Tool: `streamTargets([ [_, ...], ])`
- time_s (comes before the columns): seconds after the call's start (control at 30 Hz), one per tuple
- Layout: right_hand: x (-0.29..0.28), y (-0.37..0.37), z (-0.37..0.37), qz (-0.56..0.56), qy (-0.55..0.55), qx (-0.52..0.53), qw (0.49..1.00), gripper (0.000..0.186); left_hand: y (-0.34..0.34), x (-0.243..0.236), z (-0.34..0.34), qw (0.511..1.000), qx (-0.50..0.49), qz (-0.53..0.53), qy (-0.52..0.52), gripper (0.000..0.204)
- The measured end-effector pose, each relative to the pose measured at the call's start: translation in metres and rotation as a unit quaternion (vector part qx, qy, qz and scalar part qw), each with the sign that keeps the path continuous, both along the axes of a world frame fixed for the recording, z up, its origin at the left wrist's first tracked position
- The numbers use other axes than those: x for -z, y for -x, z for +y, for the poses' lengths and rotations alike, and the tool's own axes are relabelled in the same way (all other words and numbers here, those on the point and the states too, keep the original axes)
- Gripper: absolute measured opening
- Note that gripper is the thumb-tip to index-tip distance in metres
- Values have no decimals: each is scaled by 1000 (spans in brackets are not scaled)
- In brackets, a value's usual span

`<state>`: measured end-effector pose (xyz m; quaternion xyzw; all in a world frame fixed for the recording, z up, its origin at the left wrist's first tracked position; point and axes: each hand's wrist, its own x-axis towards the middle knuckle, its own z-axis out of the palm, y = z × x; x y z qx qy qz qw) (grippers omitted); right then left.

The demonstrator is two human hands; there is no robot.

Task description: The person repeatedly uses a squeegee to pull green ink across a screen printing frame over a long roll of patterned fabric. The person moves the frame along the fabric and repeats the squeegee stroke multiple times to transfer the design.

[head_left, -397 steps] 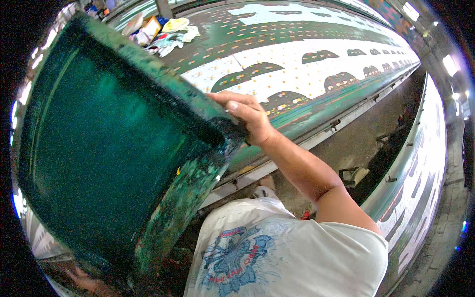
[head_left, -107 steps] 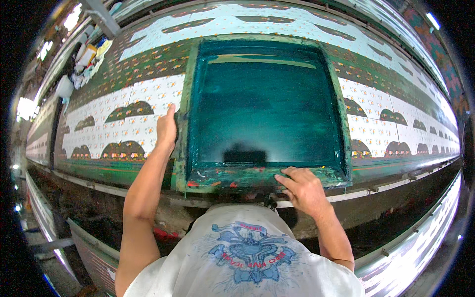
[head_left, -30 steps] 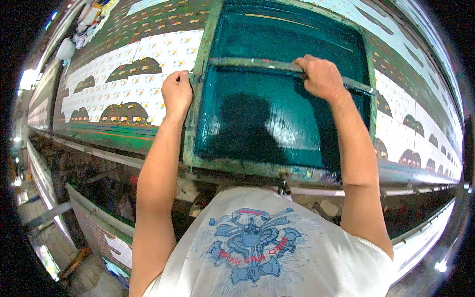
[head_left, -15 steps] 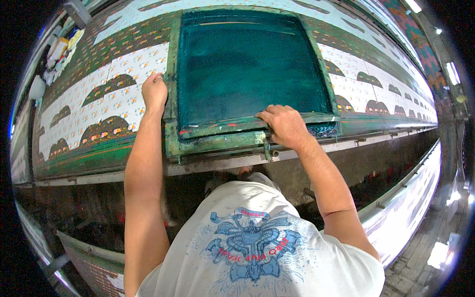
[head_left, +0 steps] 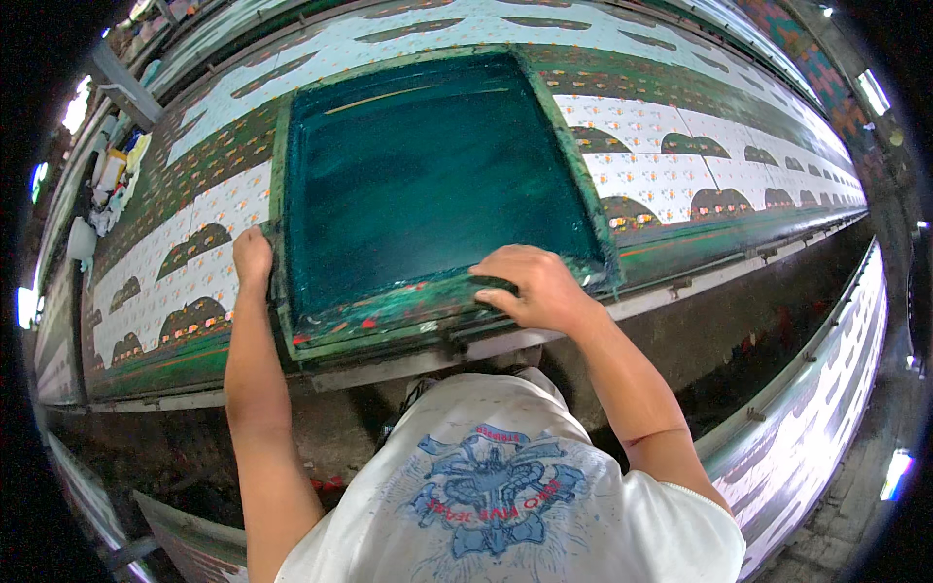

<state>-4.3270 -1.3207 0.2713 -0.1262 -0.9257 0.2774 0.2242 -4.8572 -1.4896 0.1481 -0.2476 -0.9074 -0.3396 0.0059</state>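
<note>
A screen-printing frame [head_left: 575,160] with greenish, paint-stained wooden sides lies over the printed fabric. Its mesh [head_left: 428,175] is coated with dark teal ink. My left hand [head_left: 254,257] is closed on the left side of the frame, near its front corner. Along the near end of the screen runs a paint-smeared squeegee [head_left: 389,306] with red and white flecks. My right hand [head_left: 533,284] is closed over the right part of this squeegee, the thumb on the near side and the fingers on top. The hand hides part of the bar.
White floral fabric [head_left: 637,175] with dark dome shapes covers the long table, bordered by a metal rail [head_left: 671,291]. Another table with fabric [head_left: 807,389] stands behind me at right. Bottles and rags [head_left: 112,180] lie at far left, beside a grey post [head_left: 126,85].
The frame has shifted left across the fabric and turned slightly, both hands moving with it. More of the dome shapes on its right now show. My view has shifted too.
</note>
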Motion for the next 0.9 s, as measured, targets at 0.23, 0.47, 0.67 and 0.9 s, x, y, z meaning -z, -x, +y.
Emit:
streamTargets([
  [0.23, 26, -107, 110, 96, 6, 173, 980, 35, -11, -16, -1, 974, -92, 103, 181, 56],
  [0.47, 85, -127, 175, 134, 153, 147, 968, 60, -50, -34, 20, 951, -132, 222, 172, 46],
  [0.67, 110, -101, 185, 183, 278, 135, 933, 62, -19, -28, 7, 974, -115, 90, 170, 64],
  [0.9, 100, -102, 180, 244, 375, 240, 862, 46, -17, -27, 10, 983, -138, -105, 57, 93],
])
